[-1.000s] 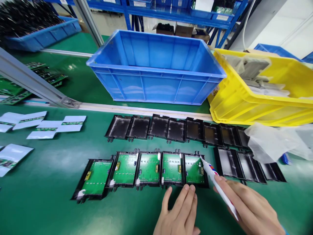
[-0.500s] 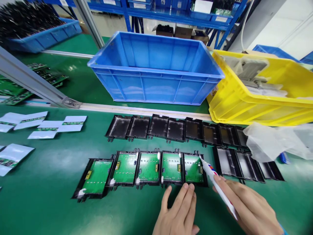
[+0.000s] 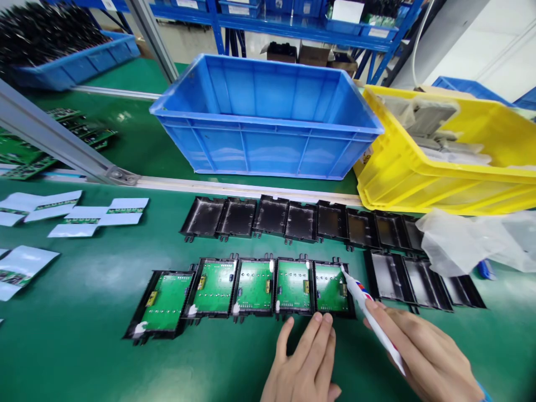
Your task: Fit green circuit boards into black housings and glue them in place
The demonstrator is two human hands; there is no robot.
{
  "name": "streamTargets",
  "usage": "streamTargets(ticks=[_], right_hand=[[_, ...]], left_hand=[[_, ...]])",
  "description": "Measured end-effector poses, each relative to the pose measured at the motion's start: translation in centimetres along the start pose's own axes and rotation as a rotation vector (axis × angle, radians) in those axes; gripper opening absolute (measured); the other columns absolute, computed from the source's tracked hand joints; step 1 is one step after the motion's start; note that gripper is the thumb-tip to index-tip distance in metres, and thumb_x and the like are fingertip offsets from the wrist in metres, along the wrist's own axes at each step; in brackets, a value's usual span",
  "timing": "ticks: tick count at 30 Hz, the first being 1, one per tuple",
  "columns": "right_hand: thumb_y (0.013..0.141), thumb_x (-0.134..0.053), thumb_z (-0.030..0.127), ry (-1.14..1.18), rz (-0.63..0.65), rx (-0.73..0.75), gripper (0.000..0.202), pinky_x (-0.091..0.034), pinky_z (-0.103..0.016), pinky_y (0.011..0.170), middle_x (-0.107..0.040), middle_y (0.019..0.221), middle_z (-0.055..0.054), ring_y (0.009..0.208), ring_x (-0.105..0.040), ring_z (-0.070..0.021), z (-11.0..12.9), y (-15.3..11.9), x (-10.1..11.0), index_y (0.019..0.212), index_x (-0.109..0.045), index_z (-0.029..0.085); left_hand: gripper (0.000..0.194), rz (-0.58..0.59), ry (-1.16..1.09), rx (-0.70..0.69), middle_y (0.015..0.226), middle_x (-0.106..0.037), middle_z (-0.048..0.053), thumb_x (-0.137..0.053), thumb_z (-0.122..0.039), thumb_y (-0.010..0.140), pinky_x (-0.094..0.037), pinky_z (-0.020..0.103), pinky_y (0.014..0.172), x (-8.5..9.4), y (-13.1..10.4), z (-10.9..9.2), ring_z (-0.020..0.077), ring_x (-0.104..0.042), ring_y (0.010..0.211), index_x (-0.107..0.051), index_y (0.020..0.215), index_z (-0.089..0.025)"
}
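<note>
Around the hands, quite a lot shares the green surface (image 3: 92, 363). A large blue bin (image 3: 268, 142) stands at the back, with a yellow bin (image 3: 452, 184) holding wrapped items to its right. In front of them runs a row of open black cases (image 3: 274, 215); three more cases (image 3: 391, 276) lie just beyond the right hand (image 3: 427, 340), with a clear plastic bag (image 3: 481, 240) near them. White sheets (image 3: 87, 215) with strips of circuit board showing lie well apart, at far left.

The left hand (image 3: 301, 363) lies low with fingers extended, its grip loose around nothing, fingertips at the near edge of the end case (image 3: 333, 287), the rightmost of five that hold green boards. White dabs mark corners of the other four.

The right hand comes in from the lower right, its grip closed around a white tube (image 3: 377, 321). The tube slants up and leftward out of the fingers, its nozzle at the end case's far right corner.
</note>
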State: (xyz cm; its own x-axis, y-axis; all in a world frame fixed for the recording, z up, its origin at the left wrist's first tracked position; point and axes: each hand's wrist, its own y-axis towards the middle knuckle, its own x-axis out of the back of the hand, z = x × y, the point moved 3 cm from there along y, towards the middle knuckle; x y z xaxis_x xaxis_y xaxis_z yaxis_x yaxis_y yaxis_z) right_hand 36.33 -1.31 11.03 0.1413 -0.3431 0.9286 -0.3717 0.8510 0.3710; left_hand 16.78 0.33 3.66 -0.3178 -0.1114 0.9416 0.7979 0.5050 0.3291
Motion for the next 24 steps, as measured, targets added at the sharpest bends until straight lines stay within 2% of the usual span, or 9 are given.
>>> streamTargets(ticks=[4, 7, 15, 21, 24], right_hand=[[0.099, -0.038, 0.005, -0.016, -0.002, -0.017, 0.062, -0.058, -0.025, 0.086, -0.072, 0.1, -0.005, 0.086, -0.071, -0.0179, 0.14, 0.04, 0.18, 0.158, -0.022, 0.019], [0.101, -0.036, 0.006, -0.027, 0.016, -0.005, 0.06, -0.057, -0.025, 0.088, -0.072, 0.101, -0.007, 0.086, -0.07, -0.0179, 0.15, -0.08, 0.18, 0.158, -0.021, 0.016], [0.099, -0.036, 0.002, -0.017, 0.016, 0.014, 0.061, -0.055, -0.025, 0.09, -0.07, 0.102, -0.008, 0.089, -0.068, -0.0171, 0.11, -0.08, 0.09, 0.157, -0.022, 0.014], [0.099, -0.035, 0.002, 0.019, 0.03, 0.054, 0.058, -0.053, -0.028, 0.09, -0.068, 0.105, -0.012, 0.1, -0.065, -0.0198, 0.21, -0.31, -0.33, 0.156, -0.024, 0.009], [0.099, -0.034, 0.001, 0.009, 0.043, 0.075, 0.059, -0.052, -0.029, 0.091, -0.067, 0.107, -0.014, 0.102, -0.064, -0.0206, 0.08, -0.4, -0.48, 0.156, -0.023, 0.007]], left_hand=[[0.048, 0.006, 0.006, -0.006, 0.159, -0.034, 0.004, -0.045, -0.042, 0.098, -0.039, 0.044, 0.106, 0.04, -0.06, -0.03, 0.0246, -0.011, 0.153, -0.052, 0.139, -0.017], [0.049, 0.009, 0.008, -0.006, 0.159, -0.034, 0.004, -0.045, -0.044, 0.098, -0.04, 0.043, 0.105, 0.05, -0.05, 0.01, 0.0246, -0.01, 0.153, -0.052, 0.139, -0.017], [0.042, -0.003, -0.009, 0.009, 0.159, -0.035, 0.003, -0.034, -0.032, 0.102, -0.026, 0.047, 0.114, 0.18, 0.07, 0.08, 0.0228, -0.011, 0.153, -0.054, 0.137, -0.018], [0.043, 0.001, -0.01, 0.008, 0.159, -0.035, 0.003, -0.032, -0.033, 0.103, -0.024, 0.048, 0.113, 0.06, -0.02, 0.0, 0.0234, -0.011, 0.153, -0.054, 0.137, -0.018], [0.043, 0.002, -0.014, 0.002, 0.158, -0.037, 0.005, -0.032, -0.035, 0.103, -0.014, 0.052, 0.118, -0.03, -0.06, 0.08, 0.0242, -0.011, 0.153, -0.055, 0.135, -0.018]])
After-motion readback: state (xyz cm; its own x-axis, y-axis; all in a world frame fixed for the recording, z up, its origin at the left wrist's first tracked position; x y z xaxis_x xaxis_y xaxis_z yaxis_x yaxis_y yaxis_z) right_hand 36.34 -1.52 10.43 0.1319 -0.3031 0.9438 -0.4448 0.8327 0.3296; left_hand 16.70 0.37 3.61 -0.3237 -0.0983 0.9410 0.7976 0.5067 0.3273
